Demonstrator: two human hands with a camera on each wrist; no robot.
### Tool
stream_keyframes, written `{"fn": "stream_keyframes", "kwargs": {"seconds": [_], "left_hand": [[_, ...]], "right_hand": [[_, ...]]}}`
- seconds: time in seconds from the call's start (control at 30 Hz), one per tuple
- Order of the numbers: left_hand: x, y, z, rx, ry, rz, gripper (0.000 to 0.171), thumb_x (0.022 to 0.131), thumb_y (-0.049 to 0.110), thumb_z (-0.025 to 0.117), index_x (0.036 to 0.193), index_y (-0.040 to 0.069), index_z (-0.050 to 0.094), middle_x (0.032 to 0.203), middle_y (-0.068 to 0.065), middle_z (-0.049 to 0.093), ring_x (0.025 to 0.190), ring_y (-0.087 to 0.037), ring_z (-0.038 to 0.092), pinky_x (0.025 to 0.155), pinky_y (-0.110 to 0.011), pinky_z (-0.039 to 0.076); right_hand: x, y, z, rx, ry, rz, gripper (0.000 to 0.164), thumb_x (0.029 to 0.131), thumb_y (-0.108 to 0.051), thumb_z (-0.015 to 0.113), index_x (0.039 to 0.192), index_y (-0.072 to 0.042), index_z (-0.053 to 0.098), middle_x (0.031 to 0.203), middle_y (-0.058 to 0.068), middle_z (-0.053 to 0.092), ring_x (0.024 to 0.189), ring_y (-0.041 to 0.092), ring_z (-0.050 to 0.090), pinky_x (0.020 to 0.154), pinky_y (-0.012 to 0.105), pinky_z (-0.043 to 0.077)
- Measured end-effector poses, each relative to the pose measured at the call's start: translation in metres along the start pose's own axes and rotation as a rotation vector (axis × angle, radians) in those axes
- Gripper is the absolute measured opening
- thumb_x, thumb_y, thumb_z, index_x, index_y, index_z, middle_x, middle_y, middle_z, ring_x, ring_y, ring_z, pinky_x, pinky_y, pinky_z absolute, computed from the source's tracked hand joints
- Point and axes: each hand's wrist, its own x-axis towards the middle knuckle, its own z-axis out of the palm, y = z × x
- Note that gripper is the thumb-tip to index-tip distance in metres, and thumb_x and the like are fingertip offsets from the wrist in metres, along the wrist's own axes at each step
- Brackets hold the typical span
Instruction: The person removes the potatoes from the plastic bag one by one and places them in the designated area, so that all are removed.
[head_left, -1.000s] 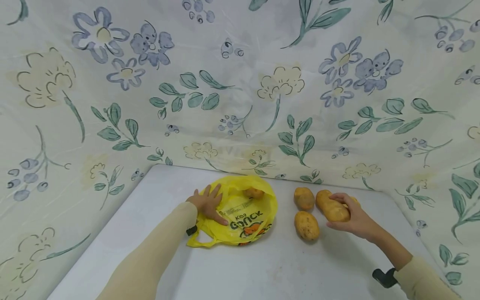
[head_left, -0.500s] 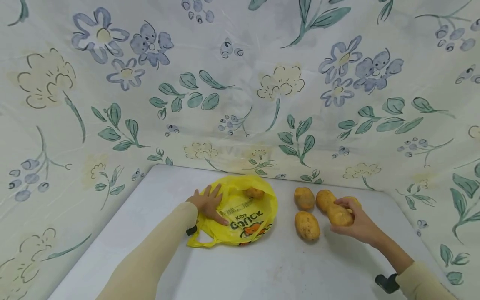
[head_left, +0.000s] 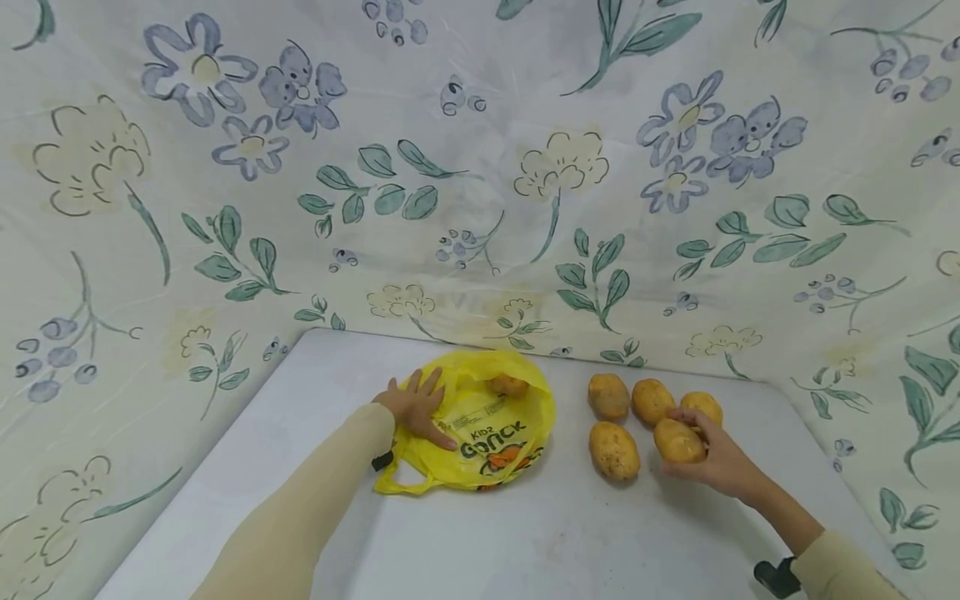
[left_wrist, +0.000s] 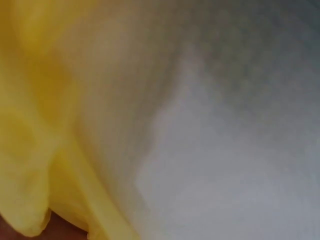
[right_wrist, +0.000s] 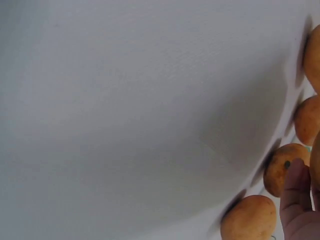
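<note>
A yellow plastic bag (head_left: 480,425) with printed lettering lies on the white table, its mouth facing right. One potato (head_left: 509,385) shows inside it. My left hand (head_left: 416,411) rests on the bag's left side with fingers spread; the left wrist view has mostly blurred yellow plastic (left_wrist: 30,145). On the right, my right hand (head_left: 712,458) holds a potato (head_left: 677,440) between thumb and fingers. In the right wrist view, fingers (right_wrist: 297,195) are against that potato at the frame edge. Whether it touches the table I cannot tell.
Near the held potato sit several others: one at back left (head_left: 608,396), one at back middle (head_left: 652,402), one behind the right hand (head_left: 703,406) and one in front (head_left: 614,451). A floral cloth (head_left: 480,208) hangs behind the white table (head_left: 480,542).
My right hand has brought its potato slightly right and nearer to me, uncovering the potatoes behind. The left hand and bag stay put.
</note>
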Motion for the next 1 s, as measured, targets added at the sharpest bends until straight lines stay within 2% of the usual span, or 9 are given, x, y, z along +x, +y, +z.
{"fn": "stream_keyframes", "kwargs": {"seconds": [0.27, 0.4, 0.6, 1.0], "left_hand": [[0.0, 0.0, -0.001, 0.002, 0.002, 0.006, 0.123, 0.069, 0.086, 0.061, 0.159, 0.014, 0.018, 0.167, -0.008, -0.011, 0.153, -0.039, -0.006, 0.119, -0.067, 0.003], [0.0, 0.001, 0.0, -0.002, 0.004, 0.006, 0.123, 0.068, 0.085, 0.062, 0.159, 0.014, 0.019, 0.168, -0.008, -0.011, 0.153, -0.039, -0.006, 0.119, -0.067, 0.004], [0.002, 0.0, 0.001, -0.004, 0.007, 0.005, 0.124, 0.068, 0.085, 0.062, 0.159, 0.014, 0.019, 0.168, -0.008, -0.011, 0.153, -0.039, -0.005, 0.119, -0.067, 0.004], [0.006, -0.001, 0.002, -0.004, -0.008, -0.005, 0.126, 0.066, 0.087, 0.061, 0.159, 0.015, 0.018, 0.167, -0.007, -0.012, 0.153, -0.038, -0.007, 0.119, -0.067, 0.003]], "right_hand": [[-0.001, 0.012, 0.01, -0.023, 0.016, -0.013, 0.081, 0.074, -0.027, 0.088, 0.138, -0.006, 0.044, 0.137, 0.014, 0.051, 0.116, 0.027, 0.05, 0.093, 0.039, 0.046], [-0.002, 0.017, 0.015, -0.018, 0.005, -0.025, 0.081, 0.072, -0.026, 0.089, 0.136, -0.003, 0.044, 0.138, 0.016, 0.05, 0.118, 0.033, 0.052, 0.096, 0.041, 0.046], [-0.001, 0.022, 0.021, -0.038, 0.001, -0.031, 0.082, 0.071, -0.028, 0.089, 0.134, -0.003, 0.043, 0.138, 0.018, 0.05, 0.122, 0.039, 0.052, 0.101, 0.053, 0.044], [0.001, 0.021, 0.022, -0.031, -0.003, 0.024, 0.081, 0.074, -0.031, 0.087, 0.136, -0.004, 0.042, 0.138, 0.019, 0.048, 0.121, 0.039, 0.052, 0.097, 0.051, 0.049]]}}
